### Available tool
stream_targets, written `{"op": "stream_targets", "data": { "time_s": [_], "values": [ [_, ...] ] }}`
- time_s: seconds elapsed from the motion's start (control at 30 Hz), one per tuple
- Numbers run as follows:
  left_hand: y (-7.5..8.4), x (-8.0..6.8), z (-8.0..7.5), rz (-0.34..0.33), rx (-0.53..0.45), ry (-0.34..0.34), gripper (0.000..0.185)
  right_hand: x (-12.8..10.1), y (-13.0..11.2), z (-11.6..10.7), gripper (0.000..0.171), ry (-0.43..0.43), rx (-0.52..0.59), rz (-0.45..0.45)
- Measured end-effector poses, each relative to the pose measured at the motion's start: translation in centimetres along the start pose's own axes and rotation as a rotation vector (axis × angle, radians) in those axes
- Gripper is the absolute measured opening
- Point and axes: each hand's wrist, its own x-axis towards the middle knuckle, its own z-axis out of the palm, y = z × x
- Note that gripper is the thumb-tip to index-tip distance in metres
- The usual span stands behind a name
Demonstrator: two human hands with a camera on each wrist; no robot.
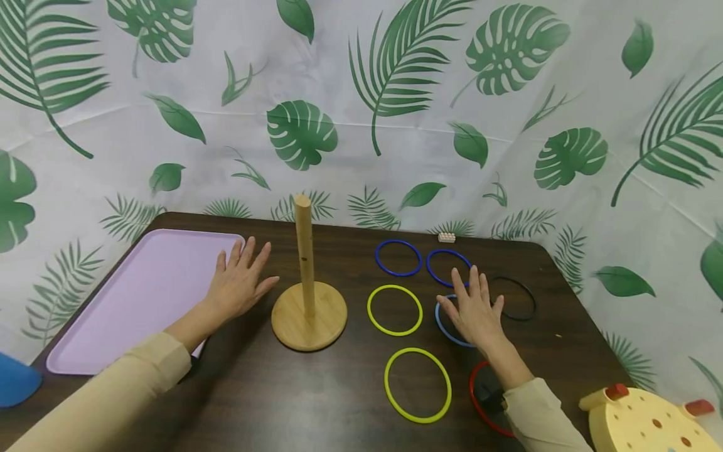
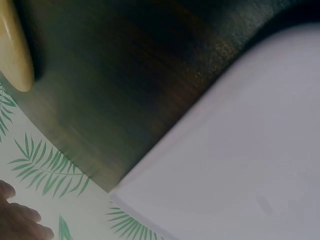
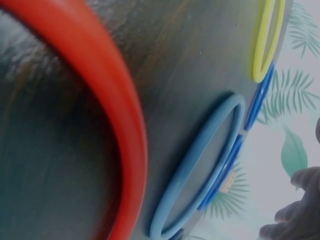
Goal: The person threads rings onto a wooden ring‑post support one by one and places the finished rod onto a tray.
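Light-blue plastic ring [image 1: 446, 326] lies half hidden under your right hand [image 1: 477, 311], fingers spread flat. Your left hand [image 1: 240, 282], spread too, rests partly on the lilac plastic tray [image 1: 130, 295]; your right sleeve cuts off the red plastic ring [image 1: 477, 408].

This looks like a staged recording corner, not a home or a shop. A white cloth backdrop [image 1: 395, 144] printed with green tropical leaves hangs behind the far edge and the right edge of the dark wooden desk [image 1: 316, 402], and it hides the whole room. On the desk lie only simple play and test things: a wooden peg stand [image 1: 307, 295], several coloured plastic rings [image 1: 395, 309], a lilac tray [image 1: 135, 295] at the left edge, and a yellow pegboard toy [image 1: 644, 424] at the near right corner.
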Motion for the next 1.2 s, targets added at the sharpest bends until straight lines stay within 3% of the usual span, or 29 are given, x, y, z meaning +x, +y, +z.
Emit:
{"op": "stream_targets", "data": {
  "time_s": [0.27, 0.4, 0.5, 0.63, 0.8, 0.97, 1.2],
  "values": [
    [-0.1, -0.2, 0.3, 0.032, -0.046, -0.001, 0.067, -0.4, 0.4, -0.1, 0.071, 0.051, 0.019, -0.017],
    [-0.3, -0.6, 0.6, 0.08, -0.16, -0.012, 0.068, -0.8, 0.5, 0.0, 0.059, 0.149, 0.06, -0.116],
    [-0.3, -1.1, 0.8, 0.123, -0.267, -0.026, 0.07, -1.3, 0.4, 0.2, 0.04, 0.175, 0.141, -0.227],
    [0.1, -1.8, 0.9, 0.173, -0.359, -0.057, 0.08, -2.1, -0.2, 0.6, 0.017, 0.097, 0.225, -0.358],
    [0.9, -2.2, 1.2, 0.173, -0.437, -0.141, 0.093, -3.0, -0.9, 1.1, 0.012, -0.048, 0.239, -0.447],
    [1.2, -2.5, 2.0, 0.175, -0.445, -0.169, 0.097, -3.6, -1.4, 1.4, 0.017, -0.173, 0.262, -0.442],
    [1.5, -2.6, 2.9, 0.197, -0.445, -0.131, 0.096, -3.9, -1.9, 1.6, 0.02, -0.207, 0.226, -0.428]
  ]
}}
